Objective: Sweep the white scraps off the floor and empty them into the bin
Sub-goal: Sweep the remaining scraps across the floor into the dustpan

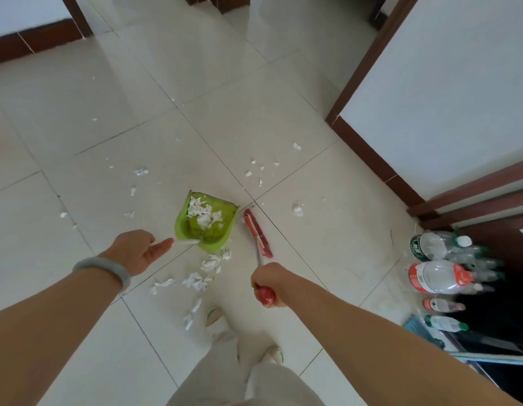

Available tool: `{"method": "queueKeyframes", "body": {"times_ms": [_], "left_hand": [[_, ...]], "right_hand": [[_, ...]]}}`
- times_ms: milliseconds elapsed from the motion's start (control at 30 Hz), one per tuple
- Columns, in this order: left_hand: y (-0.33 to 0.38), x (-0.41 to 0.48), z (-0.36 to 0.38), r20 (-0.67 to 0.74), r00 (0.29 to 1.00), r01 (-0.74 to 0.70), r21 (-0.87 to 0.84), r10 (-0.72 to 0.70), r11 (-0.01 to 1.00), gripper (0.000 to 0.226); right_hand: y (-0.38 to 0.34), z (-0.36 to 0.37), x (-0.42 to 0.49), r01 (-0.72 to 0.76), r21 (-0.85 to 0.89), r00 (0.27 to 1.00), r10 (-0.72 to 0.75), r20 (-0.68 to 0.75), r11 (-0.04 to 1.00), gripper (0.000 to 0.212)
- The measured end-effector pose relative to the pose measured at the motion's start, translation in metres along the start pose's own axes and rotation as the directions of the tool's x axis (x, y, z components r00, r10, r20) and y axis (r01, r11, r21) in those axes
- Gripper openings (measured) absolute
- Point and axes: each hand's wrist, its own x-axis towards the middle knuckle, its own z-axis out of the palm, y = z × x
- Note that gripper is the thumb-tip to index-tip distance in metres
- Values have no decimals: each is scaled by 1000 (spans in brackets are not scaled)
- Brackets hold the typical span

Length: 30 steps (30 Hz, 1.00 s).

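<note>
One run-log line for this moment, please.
left hand: green dustpan | right hand: red broom | white scraps: some in dustpan, many on floor

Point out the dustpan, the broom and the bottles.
dustpan (pixel 181 223), head view, green side wall.
broom (pixel 255 227), head view, red head on floor.
bottles (pixel 436 275), head view, clear body of one.

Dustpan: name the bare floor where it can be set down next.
Mostly bare: the tiles between the broom and the bottles, and the far tiles by the brown skirting. Crowded: scraps between the dustpan and the shoes, and ahead of its lip.
</note>
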Motion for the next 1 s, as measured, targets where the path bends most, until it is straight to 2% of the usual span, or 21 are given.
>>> {"method": "queueKeyframes", "body": {"times_ms": [200, 433, 600, 767, 900, 1000], "left_hand": [[-20, 8, -13, -13, 1000, 24, 1, -24, 1000, 55], [-18, 21, -33, 18, 998, 61, 8, -61, 998, 55], [12, 38, -43, 19, 998, 61, 46, -62, 997, 56], [55, 55, -50, 23, 996, 84, 1, -84, 996, 57], [101, 75, -53, 16, 993, 121, -35, -121, 992, 58], [134, 87, -56, 5, 990, 138, -53, -137, 989, 59]], "right_hand": [[-34, 6, -10, -6, 31, 999, 5, 44, 999, 16], [-52, -40, -13, 39, 0, 999, -39, -19, 999, 12], [-61, -105, -6, 86, 36, 991, -81, -109, 996, 21], [-68, -188, 10, 43, 14, 975, -39, -218, 999, 15], [-75, -260, 29, 35, 14, 963, -30, -268, 999, 32], [-78, -306, 42, -5, 1, 958, 5, -288, 1000, 31]]}}
